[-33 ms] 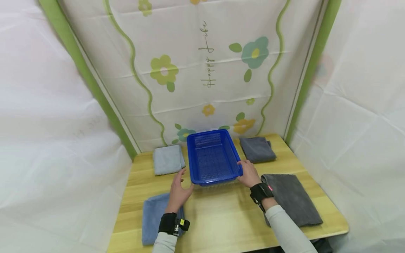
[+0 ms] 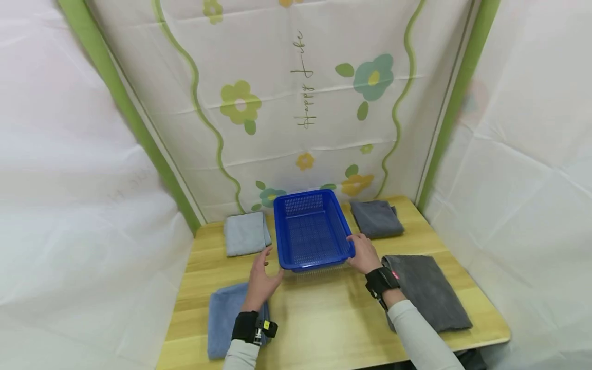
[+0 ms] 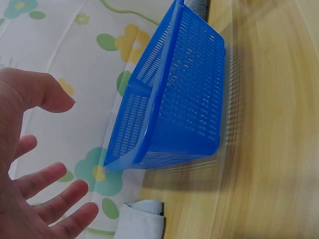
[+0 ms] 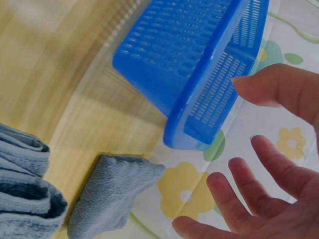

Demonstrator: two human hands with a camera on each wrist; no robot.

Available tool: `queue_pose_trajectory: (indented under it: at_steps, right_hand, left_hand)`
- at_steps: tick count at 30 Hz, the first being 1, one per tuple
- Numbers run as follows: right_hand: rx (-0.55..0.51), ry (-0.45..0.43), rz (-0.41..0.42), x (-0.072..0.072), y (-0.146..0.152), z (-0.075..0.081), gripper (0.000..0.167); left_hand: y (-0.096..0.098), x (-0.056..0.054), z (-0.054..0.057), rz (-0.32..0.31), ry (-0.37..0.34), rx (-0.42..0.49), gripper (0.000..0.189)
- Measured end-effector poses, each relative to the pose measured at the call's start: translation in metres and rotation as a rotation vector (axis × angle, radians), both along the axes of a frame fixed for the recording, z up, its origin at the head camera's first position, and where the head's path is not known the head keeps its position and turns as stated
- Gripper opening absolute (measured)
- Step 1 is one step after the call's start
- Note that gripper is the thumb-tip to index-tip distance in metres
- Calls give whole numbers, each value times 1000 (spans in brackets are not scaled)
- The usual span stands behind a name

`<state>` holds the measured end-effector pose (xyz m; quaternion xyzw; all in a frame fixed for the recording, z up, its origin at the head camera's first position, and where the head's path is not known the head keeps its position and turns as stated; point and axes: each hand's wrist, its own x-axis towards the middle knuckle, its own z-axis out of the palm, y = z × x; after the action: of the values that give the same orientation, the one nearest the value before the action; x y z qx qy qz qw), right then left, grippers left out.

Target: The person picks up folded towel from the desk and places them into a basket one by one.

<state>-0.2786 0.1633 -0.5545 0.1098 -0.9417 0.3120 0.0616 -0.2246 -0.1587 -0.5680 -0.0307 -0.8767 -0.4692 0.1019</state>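
From where I stand, the biggest thing is the yellow-brown wood worktop (image 2: 305, 334), w/ room for all the stuff. Next, a deep blue, box-shaped plastic basket (image 2: 311, 236) w/ lots of holes stands far back in the mid, top side up, prob so both hands can get at it. Then soft cloths, folded flat, prob to be neat & out of its way: big dark grey cloth (image 2: 432, 293) near R, mid-blue cloth (image 2: 225, 318) near L, small slate-grey cloth (image 2: 376, 219) back R, small pale grey-blue cloth (image 2: 246, 235) back L. Last, bare hands: L hand (image 2: 262, 283) by the basket's near L corner, R hand (image 2: 364, 255) by its near R, prob bc both sides = even hold. All fingers spread, gripping nothing; can't tell if R ones touch the rim.
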Motion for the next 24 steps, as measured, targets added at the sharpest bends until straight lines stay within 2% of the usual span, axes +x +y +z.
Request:
queue_pose_trajectory:
  at_steps: [8,12,16,19,21,24]
  right_hand:
    - [3,14,-13,-4,6,-3,58]
    - [2,13,-33,-2,12,0,58]
    - [-23,47,-41,5,16,2,56]
    - [-65,118,-64,13,27,-1,53]
    - [-105,176,-103,21,44,-4,53]
    - [-109,226,-224,39,90,-16,58]
  left_hand:
    - [7,-5,2,22,13,8,72]
    - [13,-10,4,-1,25,6,73]
    - [14,-10,6,-23,61,-9,73]
    - [14,-4,2,-17,125,-87,70]
    - [15,0,-4,-26,191,-194,66]
    - [20,4,-16,-90,273,-344,59]
